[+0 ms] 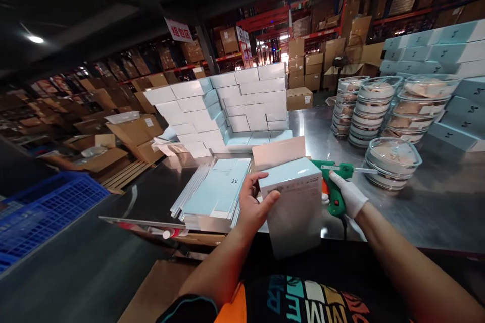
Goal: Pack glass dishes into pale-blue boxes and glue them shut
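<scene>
My left hand [254,207], bare, grips a light-blue and white cardboard box [295,212] by its left side. The box is tilted over the table's front edge, and one flap [279,152] stands up at its far side. In my white-gloved right hand [347,194] is a green glue gun [335,186], held beside the box's right side with a stick poking out of its rear. Part of the gun's front is hidden behind the box. A stack of flat light-blue cartons [217,186] lies to the left of my left hand.
White and blue boxes [253,96] are piled like a wall at the table's back. Clear round containers [392,161] stand in stacks at right, with more blue boxes [468,96] behind. A blue plastic crate [49,212] is at far left. The metal table [447,202] ends near my body.
</scene>
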